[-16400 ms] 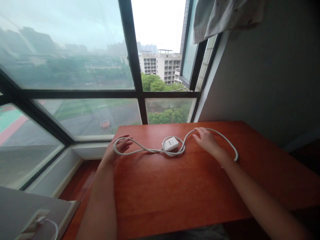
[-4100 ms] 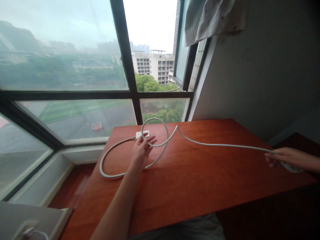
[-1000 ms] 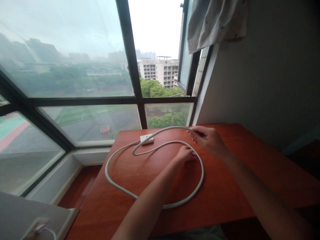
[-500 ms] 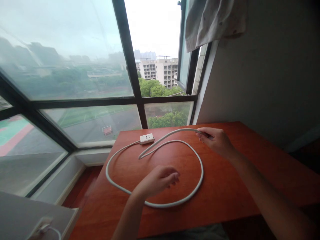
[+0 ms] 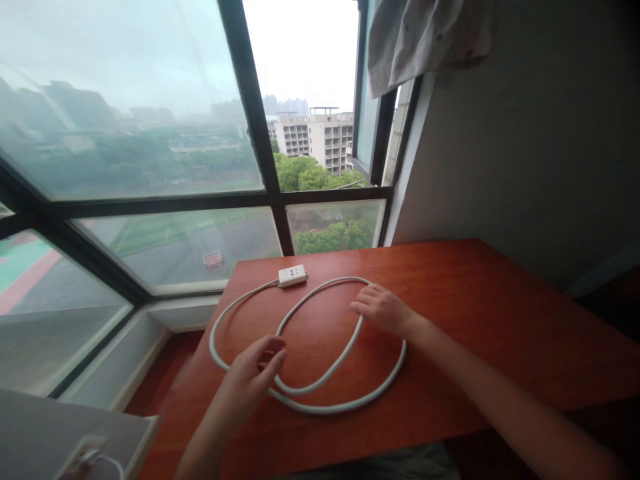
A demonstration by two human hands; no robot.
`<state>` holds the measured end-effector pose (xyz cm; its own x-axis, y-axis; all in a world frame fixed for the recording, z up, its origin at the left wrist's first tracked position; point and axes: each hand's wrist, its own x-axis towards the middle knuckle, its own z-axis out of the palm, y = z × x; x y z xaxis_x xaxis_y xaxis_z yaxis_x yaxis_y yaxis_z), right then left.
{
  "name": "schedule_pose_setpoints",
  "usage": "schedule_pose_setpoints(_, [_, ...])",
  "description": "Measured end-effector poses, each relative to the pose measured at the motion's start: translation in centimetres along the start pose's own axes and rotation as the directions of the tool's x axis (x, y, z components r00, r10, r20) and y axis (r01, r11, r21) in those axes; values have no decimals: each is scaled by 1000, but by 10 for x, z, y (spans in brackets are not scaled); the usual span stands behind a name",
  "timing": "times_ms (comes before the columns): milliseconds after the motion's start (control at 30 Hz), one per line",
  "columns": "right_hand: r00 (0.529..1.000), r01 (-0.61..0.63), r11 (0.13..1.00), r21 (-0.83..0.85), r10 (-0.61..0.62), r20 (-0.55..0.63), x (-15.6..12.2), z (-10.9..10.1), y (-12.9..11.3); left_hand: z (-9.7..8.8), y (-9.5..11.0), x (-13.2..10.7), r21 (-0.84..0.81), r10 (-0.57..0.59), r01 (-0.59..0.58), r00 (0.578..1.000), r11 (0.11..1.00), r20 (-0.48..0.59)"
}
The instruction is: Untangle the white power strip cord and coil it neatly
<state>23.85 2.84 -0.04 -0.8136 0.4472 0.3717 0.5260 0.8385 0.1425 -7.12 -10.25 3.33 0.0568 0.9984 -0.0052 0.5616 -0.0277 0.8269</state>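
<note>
Broadly, the wooden table [image 5: 475,293] is bearing everything I am handling. Around its middle the white power cable [image 5: 345,407] is lying in two loops, the smaller nesting inside the larger. My right hand [image 5: 361,304], right of the table's middle, is holding the cable where the inner loop is running under my palm; my fingers are hiding the end. My left hand [image 5: 280,350] is curving left of the table's middle, a small gap showing between thumb and fingers; whether it is touching the cable, I cannot tell. The extension socket [image 5: 293,275] is sitting by the table's far-left corner. I am judging that this cable is wanting a light touch, guiding each bend flat without twisting.

Beyond the table's far edge the window [image 5: 165,204] is standing, with a curtain [image 5: 430,40] hanging above. Left of the table, a wall outlet [image 5: 97,442] is holding a plug [image 5: 91,457]. My left wrist, crossing over the outer loop, is partly getting in the way.
</note>
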Motion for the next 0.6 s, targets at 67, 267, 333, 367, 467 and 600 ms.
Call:
schedule_pose_setpoints(67, [1000, -4, 1000, -14, 4, -1, 6, 13, 0, 15, 2, 0, 33, 23, -24, 998, 999, 50])
schedule_pose_setpoints(267, [962, -272, 962, -20, 272, -7, 18, 31, -4, 64, 26, -2, 156, 131, -176, 956, 972, 264])
schedule_pose_setpoints(333, [888, -460, 888, -3, 460, -2, 20, 31, -6, 78, 32, 2, 242, 132, -217, 937, 946, 323])
schedule_pose_setpoints(367, [840, -543, 840, 0, 543, 8, 20, 30, -6, 84, 33, 4, 281, 132, -236, 930, 930, 342])
schedule_pose_setpoints(467, [746, -664, 747, 19, 661, 81, 18, 24, -2, 95, 34, 12, 333, 156, -295, 909, 895, 388])
schedule_pose_setpoints(600, [681, -730, 680, 69, 717, 150, 3, 15, 9, 93, 32, 18, 325, 184, -325, 899, 888, 397])
